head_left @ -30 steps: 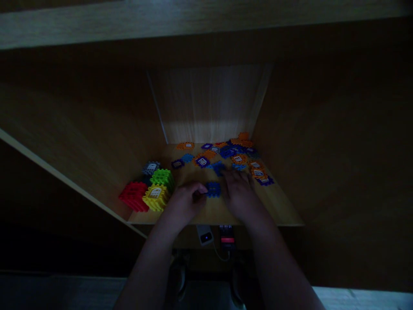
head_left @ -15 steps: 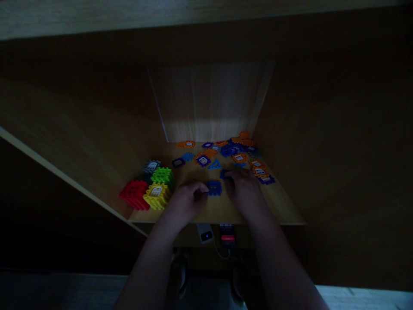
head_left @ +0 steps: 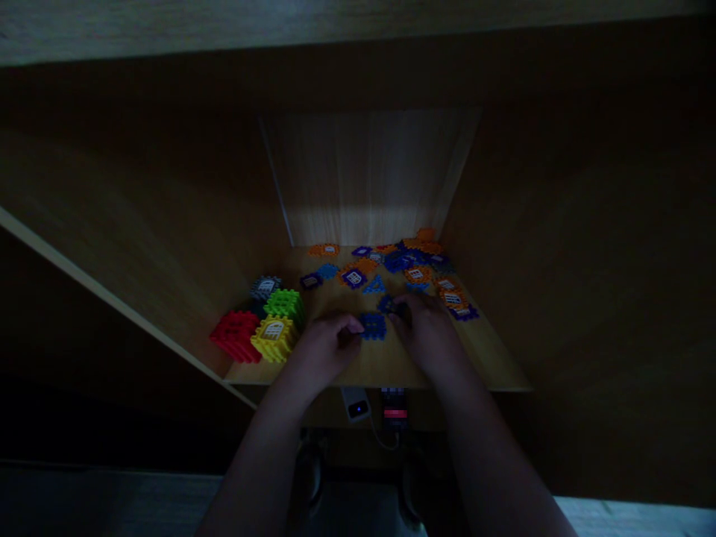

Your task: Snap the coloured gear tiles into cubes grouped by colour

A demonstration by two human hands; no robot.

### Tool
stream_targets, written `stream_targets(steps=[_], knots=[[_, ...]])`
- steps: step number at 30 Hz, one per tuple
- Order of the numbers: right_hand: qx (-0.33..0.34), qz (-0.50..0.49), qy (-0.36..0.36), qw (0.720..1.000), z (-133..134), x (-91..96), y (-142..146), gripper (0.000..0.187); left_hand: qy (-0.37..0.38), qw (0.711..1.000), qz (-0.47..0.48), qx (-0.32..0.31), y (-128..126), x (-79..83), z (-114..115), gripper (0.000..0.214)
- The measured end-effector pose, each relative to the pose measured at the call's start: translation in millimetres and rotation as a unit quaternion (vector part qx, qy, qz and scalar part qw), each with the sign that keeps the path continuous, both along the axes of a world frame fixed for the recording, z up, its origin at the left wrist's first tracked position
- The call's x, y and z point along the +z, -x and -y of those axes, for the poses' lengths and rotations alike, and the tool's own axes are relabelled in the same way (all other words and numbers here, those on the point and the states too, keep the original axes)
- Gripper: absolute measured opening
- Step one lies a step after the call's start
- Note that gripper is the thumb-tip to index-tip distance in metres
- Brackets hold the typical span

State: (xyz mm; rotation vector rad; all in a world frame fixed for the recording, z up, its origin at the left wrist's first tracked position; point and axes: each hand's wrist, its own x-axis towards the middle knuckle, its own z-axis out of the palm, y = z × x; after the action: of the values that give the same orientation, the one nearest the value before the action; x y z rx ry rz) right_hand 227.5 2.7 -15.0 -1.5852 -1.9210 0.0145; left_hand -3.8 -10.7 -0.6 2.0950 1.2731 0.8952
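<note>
On the shelf in the head view, my left hand (head_left: 327, 347) is closed, thumb and forefinger at the left edge of a blue square interlocking tile (head_left: 374, 327). My right hand (head_left: 428, 328) pinches another dark blue tile (head_left: 385, 303) just beyond the first, its right part hidden by the fingers. Whether the two tiles touch I cannot tell. Beyond them lies a light blue triangle piece (head_left: 374, 285). To the left of my left hand stand stacks of tiles: yellow (head_left: 274, 338), green (head_left: 285, 304), red (head_left: 236, 335) and grey-blue (head_left: 265, 287).
Loose orange tiles (head_left: 418, 274) and purple tiles (head_left: 353, 278) lie scattered toward the back, heaped at the right. Wooden walls close in the shelf (head_left: 492, 365). Below its front edge are a white device (head_left: 356, 405) with a cable and a lit phone (head_left: 394, 410).
My right hand has opened its grip slightly and turned, so more of its dark blue tile shows. The left hand stays almost still at the square tile.
</note>
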Motion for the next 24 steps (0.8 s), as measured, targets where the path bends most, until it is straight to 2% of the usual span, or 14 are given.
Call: stream_targets(steps=[3,6,9,13,15,17,19,24], knots=[[-0.004,-0.023,-0.013,1.0,1,2.0,0,0.023,0.0,1.0,0.003,-0.005,1,-0.4,0,0.02],[0.019,-0.094,-0.036,0.995,3,6.3,-1,0.023,-0.001,1.0,0.015,-0.013,1,-0.4,-2,0.02],[0.078,-0.159,-0.036,0.984,10,11.3,-1,0.023,-0.008,0.999,0.051,-0.005,1,0.2,-2,0.028],[0.19,-0.214,0.01,0.958,21,15.1,0,0.022,-0.022,0.994,0.109,0.003,1,4.1,1,0.057],[0.241,-0.23,0.03,0.943,24,15.5,0,0.02,-0.029,0.994,0.105,-0.014,0,7.1,3,0.047],[0.265,-0.235,0.034,0.935,24,15.4,-1,0.016,-0.038,0.994,0.096,-0.02,-1,9.9,5,0.031],[0.26,-0.23,0.021,0.938,22,15.4,-1,0.014,-0.043,0.995,0.092,-0.009,-2,11.9,6,0.021],[0.233,-0.195,-0.021,0.953,20,17.8,1,0.015,-0.048,0.993,0.108,0.005,-5,13.0,7,0.019]])
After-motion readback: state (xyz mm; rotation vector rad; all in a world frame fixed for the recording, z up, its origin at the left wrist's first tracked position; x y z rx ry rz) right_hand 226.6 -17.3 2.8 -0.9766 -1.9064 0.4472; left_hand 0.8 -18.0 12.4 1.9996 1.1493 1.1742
